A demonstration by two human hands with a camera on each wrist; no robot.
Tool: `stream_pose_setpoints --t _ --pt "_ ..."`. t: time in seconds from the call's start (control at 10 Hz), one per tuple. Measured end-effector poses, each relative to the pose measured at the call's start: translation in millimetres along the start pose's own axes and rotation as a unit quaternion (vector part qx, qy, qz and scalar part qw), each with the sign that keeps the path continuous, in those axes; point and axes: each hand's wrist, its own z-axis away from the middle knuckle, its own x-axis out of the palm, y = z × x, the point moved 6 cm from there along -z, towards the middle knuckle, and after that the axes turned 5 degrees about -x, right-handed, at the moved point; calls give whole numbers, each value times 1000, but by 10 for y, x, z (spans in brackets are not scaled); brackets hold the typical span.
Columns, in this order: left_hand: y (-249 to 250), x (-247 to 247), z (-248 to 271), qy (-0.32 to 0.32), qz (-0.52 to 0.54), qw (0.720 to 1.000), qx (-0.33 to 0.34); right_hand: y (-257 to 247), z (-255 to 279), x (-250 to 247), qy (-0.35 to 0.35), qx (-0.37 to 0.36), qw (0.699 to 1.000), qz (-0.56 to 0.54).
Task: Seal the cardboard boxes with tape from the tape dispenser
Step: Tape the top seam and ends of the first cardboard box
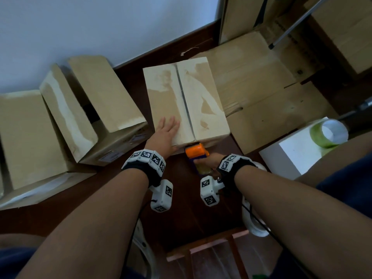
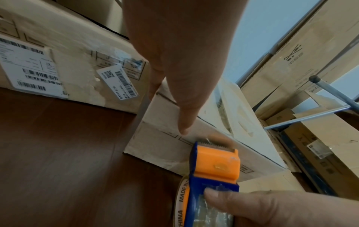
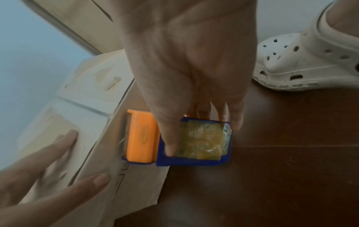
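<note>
Head view: a closed cardboard box (image 1: 185,99) is being shown lying on a dark wooden floor (image 1: 181,208), its two top flaps meeting along a centre seam (image 1: 184,99) that runs away from the person. The left hand (image 1: 167,131) is being pressed flat on the near left flap, fingers straight and spread, nothing being gripped. The right hand (image 1: 207,161) is being wrapped around the tape dispenser (image 1: 196,153), whose orange front is being held against the box's near side wall, right under the near end of the seam.

From the left wrist view, the dispenser (image 2: 213,165) is being seen with its toothed blade touching the side wall of the box (image 2: 165,145), and a right thumb (image 2: 223,199) is being laid over the blue frame beside the tape roll (image 2: 182,199). The left thumb (image 2: 184,116) is being pointed down over the top edge of the box.

From the right wrist view, the right hand (image 3: 186,69) is being closed over the blue body of the dispenser (image 3: 174,138), with the forefinger lying across the top and the other fingers curled over the far side. The left fingers (image 3: 64,141) are being kept flat on the box top (image 3: 87,98).

Two open boxes (image 1: 104,109) with raised flaps are being shown to the left, flattened cardboard (image 1: 251,73) to the right, and a greenish tape roll (image 1: 328,132) on a white block (image 1: 298,152). A white clog (image 3: 303,61) is being seen beside the right hand.
</note>
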Motion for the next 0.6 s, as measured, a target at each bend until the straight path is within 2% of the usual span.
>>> stream_pose_setpoints --t 0.1,0.2,0.3,0.4,0.5,0.6 --pt "14 -20 7 -16 -10 1000 -2 28 40 -46 8 10 1000 8" --pt "50 -38 53 -38 -11 999 -5 45 52 -220 39 -22 999 -12" --pt "104 17 110 -65 -28 997 0 118 69 -540 127 -43 989 -55" --pt "166 84 212 -87 -48 995 8 177 133 -830 182 -22 981 -70" --pt "235 70 332 -121 -50 991 16 150 196 -1024 213 -29 976 -38" --pt "266 -27 343 -150 -75 984 60 46 256 -1139 224 -17 974 -6"
